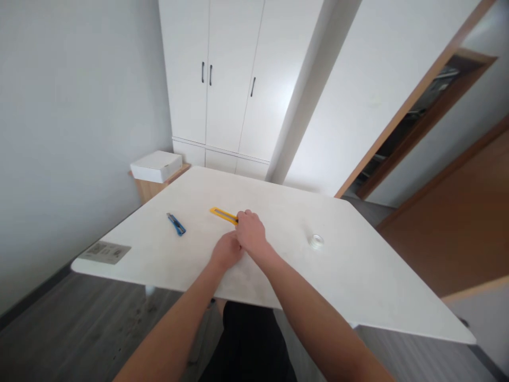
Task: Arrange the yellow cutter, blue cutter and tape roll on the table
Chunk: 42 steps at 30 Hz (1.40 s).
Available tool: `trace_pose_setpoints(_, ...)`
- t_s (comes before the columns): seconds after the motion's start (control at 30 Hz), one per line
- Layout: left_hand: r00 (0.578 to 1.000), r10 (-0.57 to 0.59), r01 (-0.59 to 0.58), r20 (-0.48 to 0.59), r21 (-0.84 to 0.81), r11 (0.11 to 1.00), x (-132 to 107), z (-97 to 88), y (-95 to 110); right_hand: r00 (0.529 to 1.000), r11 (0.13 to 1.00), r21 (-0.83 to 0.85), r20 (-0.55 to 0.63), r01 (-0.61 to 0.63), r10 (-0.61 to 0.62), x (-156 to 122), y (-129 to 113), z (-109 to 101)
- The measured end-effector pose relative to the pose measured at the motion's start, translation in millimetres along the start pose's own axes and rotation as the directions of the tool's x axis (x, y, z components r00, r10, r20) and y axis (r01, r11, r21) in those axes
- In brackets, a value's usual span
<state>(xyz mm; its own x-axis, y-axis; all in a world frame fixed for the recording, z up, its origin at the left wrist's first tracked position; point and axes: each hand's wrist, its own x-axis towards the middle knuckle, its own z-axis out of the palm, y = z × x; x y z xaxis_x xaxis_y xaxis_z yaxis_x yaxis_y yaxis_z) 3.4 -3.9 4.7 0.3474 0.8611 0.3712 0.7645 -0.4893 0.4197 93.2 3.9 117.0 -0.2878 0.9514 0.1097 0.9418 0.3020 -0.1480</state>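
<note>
A yellow box cutter points up and left over the white table, and its near end runs into the curled fingers of my right hand. My left hand is closed just below, its fingertips pressed in against the underside of the right hand. Whatever those left fingers hold, if anything, is hidden. To the left, a blue box cutter lies on the tabletop. A small clear roll of tape sits to the right of both hands.
The white table has a printed label at its left front corner. A white box stands on a wooden cabinet beyond the table's left edge. White wardrobe doors rise behind. A wooden door is at the right.
</note>
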Motion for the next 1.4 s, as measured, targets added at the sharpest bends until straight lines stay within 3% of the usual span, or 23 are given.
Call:
trace_pose_setpoints(0.13, 1.0, 0.006, -0.005, -0.006, 0.028, 1.0, 0.0, -4.7, 2.5, 0.998, 0.998, 0.052, 0.053, -0.031, 0.029, -55.3, 111.3, -17.7)
trace_pose_setpoints(0.23, 1.0, 0.003, -0.003, -0.008, 0.063, 0.998, 1.1, -3.8, 0.6, 0.977, 0.984, 0.024, 0.125, -0.177, 0.172, -98.4, 191.2, -22.2)
trace_pose_setpoints(0.33, 1.0, 0.015, -0.014, -0.013, 0.072, 0.997, 1.2, -2.5, -0.9, 0.933, 0.947, -0.053, 0.162, -0.317, 0.322, -128.7, 247.6, -21.0)
trace_pose_setpoints(0.47, 1.0, 0.013, -0.013, -0.002, 0.093, 0.996, 1.2, -2.5, -1.5, 0.915, 0.928, -0.065, 0.154, -0.367, 0.373, -143.1, 282.6, -15.1)
trace_pose_setpoints(0.63, 1.0, 0.002, -0.002, 0.007, 0.109, 0.994, 1.5, -4.7, 0.2, 0.914, 0.923, 0.009, 0.143, -0.386, 0.381, -140.3, 294.4, -8.6)
trace_pose_setpoints(0.93, 1.0, -0.011, 0.012, -0.011, 0.062, 0.998, 1.2, -3.4, -2.0, 0.916, 0.928, 0.057, 0.194, -0.368, 0.351, -140.3, 301.4, -10.6)
trace_pose_setpoints(1.07, 1.0, -0.01, 0.01, -0.005, 0.073, 0.997, 2.0, -1.7, -3.4, 0.919, 0.921, 0.017, 0.08, -0.389, 0.387, -138.7, 276.7, -18.5)
trace_pose_setpoints(1.13, 1.0, -0.002, 0.002, -0.006, 0.074, 0.997, 2.0, -2.8, -1.7, 0.946, 0.944, 0.063, 0.029, -0.323, 0.322, -127.0, 248.6, -20.8)
trace_pose_setpoints(1.23, 1.0, -0.003, 0.004, -0.013, 0.052, 0.999, 1.0, -5.4, 3.1, 0.994, 0.98, 0.168, 0.009, -0.108, 0.108, -93.3, 187.9, -17.0)
trace_pose_setpoints(1.4, 1.0, -0.023, 0.023, 0.001, 0.023, 0.999, -0.5, 0.1, 2.9, 0.973, 0.944, 0.248, 0.016, 0.219, -0.23, -22.8, 52.7, 7.7)
